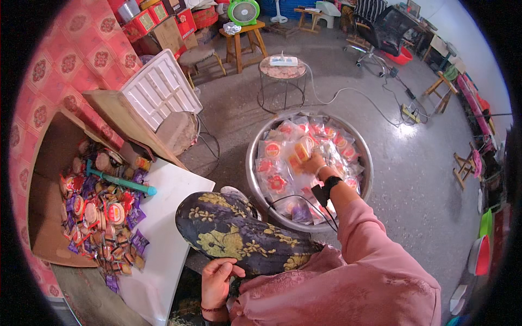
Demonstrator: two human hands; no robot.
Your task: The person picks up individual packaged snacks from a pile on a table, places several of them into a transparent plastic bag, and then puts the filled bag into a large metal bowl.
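My right hand [313,164] reaches into a large round metal basin [369,171] on the floor, at a clear packet with a yellow item [301,152]; whether the fingers grip it cannot be told. Many clear packets with red and white items [272,149] fill the basin. My left hand [222,271] rests by my patterned trouser leg, fingers curled, with nothing plainly seen in it. To the left, a heap of wrapped biscuits and purple packets [138,241] spills from a cardboard box [45,228] onto a white board [163,228]. A teal-handled tool [122,182] lies on the heap.
Beyond the basin stands a round stool [281,72] bearing a power strip [283,61], whose white cable runs right over the floor. A fabric-topped stool [177,132] and a white ribbed panel [161,87] stand at the upper left. A black cable crosses the basin's near rim.
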